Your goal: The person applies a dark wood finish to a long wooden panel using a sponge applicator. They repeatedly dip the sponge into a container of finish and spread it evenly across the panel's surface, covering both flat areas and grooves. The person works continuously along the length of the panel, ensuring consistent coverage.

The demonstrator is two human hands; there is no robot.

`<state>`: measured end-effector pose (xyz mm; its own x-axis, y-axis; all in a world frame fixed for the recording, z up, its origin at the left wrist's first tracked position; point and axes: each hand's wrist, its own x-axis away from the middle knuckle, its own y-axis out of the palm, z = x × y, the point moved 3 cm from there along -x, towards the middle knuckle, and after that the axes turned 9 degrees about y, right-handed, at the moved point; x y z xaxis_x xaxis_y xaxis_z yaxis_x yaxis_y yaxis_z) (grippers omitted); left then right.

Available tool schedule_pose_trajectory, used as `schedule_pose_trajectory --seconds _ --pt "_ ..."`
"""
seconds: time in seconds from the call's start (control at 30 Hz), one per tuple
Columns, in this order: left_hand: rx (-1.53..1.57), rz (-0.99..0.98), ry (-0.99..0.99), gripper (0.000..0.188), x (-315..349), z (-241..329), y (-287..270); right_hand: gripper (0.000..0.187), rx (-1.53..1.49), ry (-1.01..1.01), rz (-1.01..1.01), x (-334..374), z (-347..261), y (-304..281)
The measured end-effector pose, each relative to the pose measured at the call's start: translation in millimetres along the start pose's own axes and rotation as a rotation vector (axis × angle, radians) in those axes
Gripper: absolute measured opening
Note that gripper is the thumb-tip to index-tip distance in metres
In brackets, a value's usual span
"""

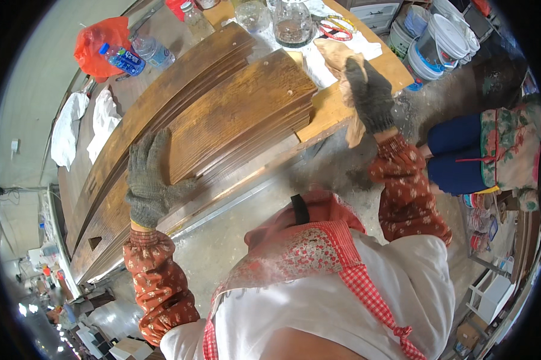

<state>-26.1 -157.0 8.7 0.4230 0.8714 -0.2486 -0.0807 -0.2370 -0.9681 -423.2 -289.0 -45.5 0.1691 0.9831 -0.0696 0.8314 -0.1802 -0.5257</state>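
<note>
Left hand [149, 180] lay flat, fingers spread, on stained board [222, 129] running 7-to-1 o'clock; right hand [369, 96] gripped rag [339, 60] at its 1 o'clock end.

Blue-labelled clear plastic bottle [121, 59] lying beside the red plastic bag [100, 39] at the worktop's [366, 90] far left, second clear bottle [153, 52] just right of it.

Hands: two, the left [147, 180] and right [369, 93], each in a grey knit glove.
Sleeves, red patterned: two.
Wooden panels: a stack [222, 120], exact count unclear.
Rag, tan: one [336, 57].
Plastic bottles: three [126, 60] [153, 51] [195, 21].
Glass jar: one [292, 24].
Red bag: one [102, 39].
White cloths: two [66, 129] [104, 120].
White buckets: about three [444, 39].
</note>
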Motion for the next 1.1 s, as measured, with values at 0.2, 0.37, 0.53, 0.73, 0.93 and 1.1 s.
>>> schedule_pose_trajectory --seconds 0.2,0.37,0.53,0.73,0.93,1.1 --pt "-0.03 -0.025 0.028 0.102 3 -1 3 0.037 -0.155 -0.246 -0.203 6 -38 10" --pt "0.026 -0.079 0.012 0.096 -1 -2 2 0.037 0.016 -0.617 -0.353 -28 -52 45" --pt "-0.033 -0.09 0.016 0.107 4 -6 5 0.045 0.14 -0.614 -0.355 -84 -66 89" --pt "-0.131 -0.132 -0.014 0.108 0 -7 6 0.044 0.083 -0.511 -0.228 -119 -55 94" --pt "-0.066 -0.131 -0.064 0.106 5 -9 8 0.032 0.014 -0.723 -0.475 -79 -66 98" --pt "-0.103 -0.162 -0.063 0.103 8 -7 8 0.043 0.237 -0.595 -0.442 -102 -77 109"
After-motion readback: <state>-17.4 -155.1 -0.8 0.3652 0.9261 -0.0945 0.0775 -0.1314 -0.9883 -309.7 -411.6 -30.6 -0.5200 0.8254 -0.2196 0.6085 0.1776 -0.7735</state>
